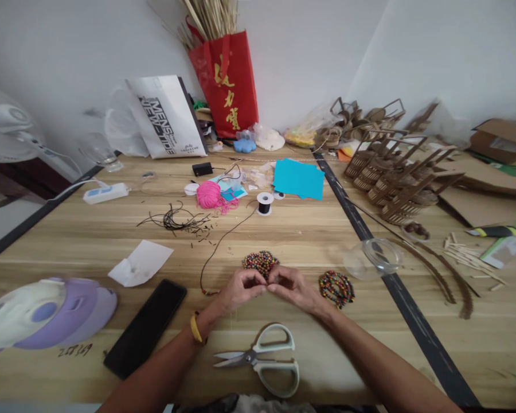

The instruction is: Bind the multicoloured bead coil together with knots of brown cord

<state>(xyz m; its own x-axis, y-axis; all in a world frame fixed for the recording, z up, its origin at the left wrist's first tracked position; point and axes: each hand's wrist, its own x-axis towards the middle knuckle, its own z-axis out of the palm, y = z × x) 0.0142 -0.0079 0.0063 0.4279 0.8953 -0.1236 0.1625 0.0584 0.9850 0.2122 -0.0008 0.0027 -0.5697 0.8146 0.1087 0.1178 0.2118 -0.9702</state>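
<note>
My left hand (241, 288) and my right hand (293, 287) meet fingertip to fingertip over the wooden table (309, 229), both pinched closed. A thin black cord (223, 238) runs from my left hand up to a small spool (265, 203). What sits between the fingertips is too small to make out. A pile of multicoloured beads (261, 261) lies just beyond my hands. A second beaded bundle (336, 287) rests to the right of my right hand. White-handled scissors (266, 358) lie open below my wrists.
A black phone (146, 327) and a purple-white device (38, 312) lie at the left, with a white paper scrap (140, 263). Pink yarn (210, 195), blue paper (298, 179), cut black cord pieces (178, 219), a clear lid (376, 256), a red bag (226, 83) and wooden models (395, 172) lie farther back.
</note>
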